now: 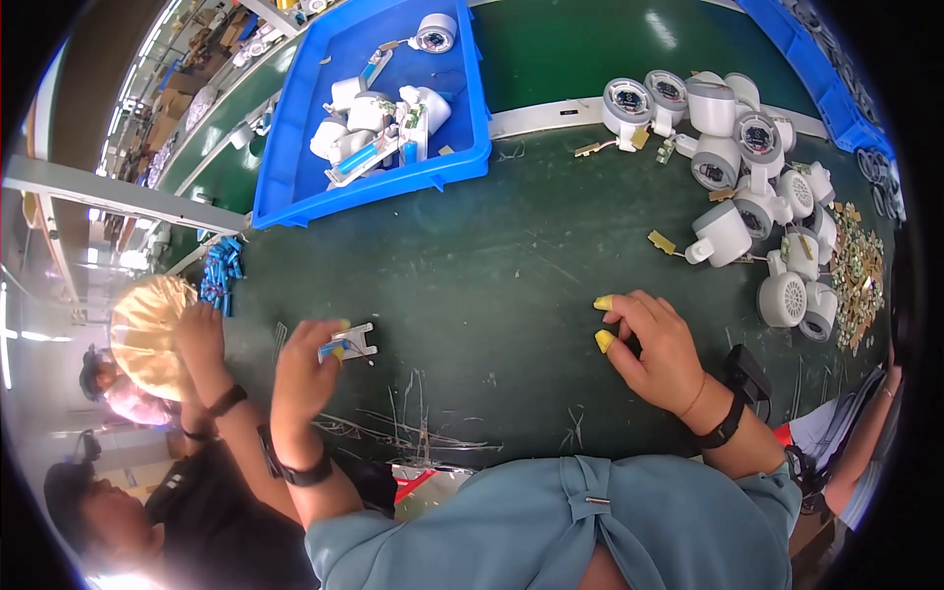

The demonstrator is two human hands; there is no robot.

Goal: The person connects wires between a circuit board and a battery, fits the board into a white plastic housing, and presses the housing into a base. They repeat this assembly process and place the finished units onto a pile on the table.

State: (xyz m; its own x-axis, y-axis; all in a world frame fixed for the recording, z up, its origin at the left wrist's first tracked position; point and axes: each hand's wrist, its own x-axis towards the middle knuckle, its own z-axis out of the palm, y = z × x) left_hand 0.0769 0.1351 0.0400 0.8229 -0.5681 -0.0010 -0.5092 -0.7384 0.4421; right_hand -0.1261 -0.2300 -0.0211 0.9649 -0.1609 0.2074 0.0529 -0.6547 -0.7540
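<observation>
My left hand (307,366), with yellow covers on its fingertips, pinches the left end of a small white plastic frame (360,339). Something blue, like a battery cell, shows between thumb and forefinger; part of the frame is behind them. My right hand (654,354) hovers over the green worktop (492,295), thumb and forefinger apart and nothing between them. Both those fingertips wear yellow covers too. Beyond it, to the right, are piled several white round-headed motor housings (723,234), some trailing small circuit boards on wires.
A blue bin (369,187) of white housings stands at the far left. Blue cells (222,265) lie beside a co-worker's hand (202,339). Small board pieces (857,275) heap at the right edge, near a black object (747,374). Another blue bin (836,88) stands far right.
</observation>
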